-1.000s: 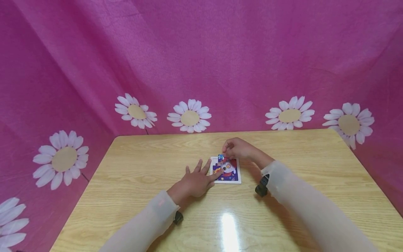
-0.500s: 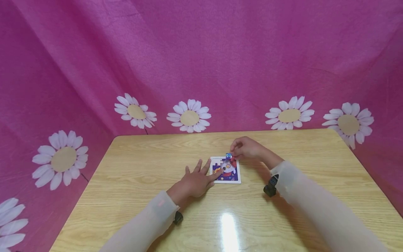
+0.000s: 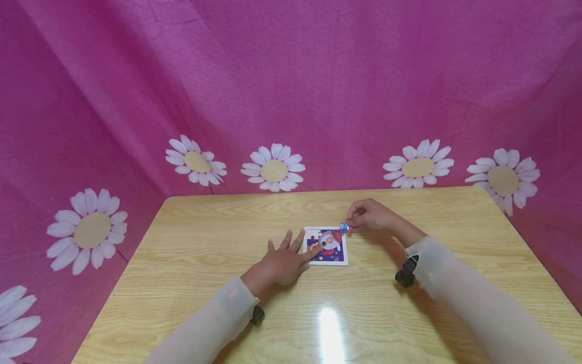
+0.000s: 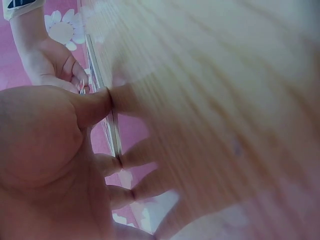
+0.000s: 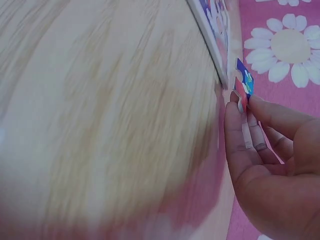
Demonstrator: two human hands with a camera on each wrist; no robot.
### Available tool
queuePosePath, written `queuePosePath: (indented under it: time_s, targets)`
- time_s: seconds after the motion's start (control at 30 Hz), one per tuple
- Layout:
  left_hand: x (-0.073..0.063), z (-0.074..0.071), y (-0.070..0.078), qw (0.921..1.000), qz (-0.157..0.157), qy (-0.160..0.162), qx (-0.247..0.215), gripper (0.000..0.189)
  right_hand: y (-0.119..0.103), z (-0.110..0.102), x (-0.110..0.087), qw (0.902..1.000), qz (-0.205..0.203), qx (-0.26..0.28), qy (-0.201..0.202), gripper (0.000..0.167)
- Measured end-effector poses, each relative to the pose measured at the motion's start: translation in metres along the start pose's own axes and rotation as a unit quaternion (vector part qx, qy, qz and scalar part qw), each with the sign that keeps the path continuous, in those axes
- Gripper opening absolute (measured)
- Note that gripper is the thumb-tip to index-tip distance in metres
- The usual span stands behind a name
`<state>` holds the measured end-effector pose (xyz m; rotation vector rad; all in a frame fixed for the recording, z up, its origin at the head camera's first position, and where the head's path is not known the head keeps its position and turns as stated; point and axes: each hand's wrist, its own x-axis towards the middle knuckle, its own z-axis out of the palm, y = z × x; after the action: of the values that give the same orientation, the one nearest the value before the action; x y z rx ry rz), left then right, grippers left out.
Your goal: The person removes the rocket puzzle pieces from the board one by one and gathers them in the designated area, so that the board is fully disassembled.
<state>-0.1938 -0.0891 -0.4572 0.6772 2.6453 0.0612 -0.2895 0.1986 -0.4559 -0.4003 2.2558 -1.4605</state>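
A small jigsaw puzzle in a white-edged tray lies near the table's middle, its picture a white and red rocket on dark purple. Pale gaps show at its upper left. My left hand spreads its fingers flat at the puzzle's left side, one finger reaching over the picture. In the left wrist view the left hand has its fingertips down at the table and tray edge. My right hand pinches a blue and red puzzle piece between thumb and fingers, at the tray's upper right corner.
The wooden table is glossy, with a bright light reflection near the front. A pink cloth with white daisies hangs along its back and left side. Both wrists carry a dark strapped camera.
My right hand has drawn the puzzle piece rightward from the upper left of the puzzle to past its upper right corner. My left hand has stayed in place.
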Motion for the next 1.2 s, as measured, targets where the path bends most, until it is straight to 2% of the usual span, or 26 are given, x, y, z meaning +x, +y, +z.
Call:
queuePosePath:
  time_s: [0.43,0.77,1.2]
  targets:
    - [0.0,0.001,0.0,1.0,-0.001,0.005,-0.005,0.056,0.012,-0.018,-0.011,0.9947,-0.002,-0.092,0.047,0.005]
    - [-0.001,0.0,0.001,1.0,0.0,0.007,-0.003,0.056,0.012,-0.016,-0.013,0.9953,-0.006,-0.08,0.054,0.007]
    - [0.0,0.002,-0.001,1.0,0.0,0.006,-0.006,0.055,0.013,-0.014,-0.015,0.9908,0.011,-0.106,0.083,0.008]
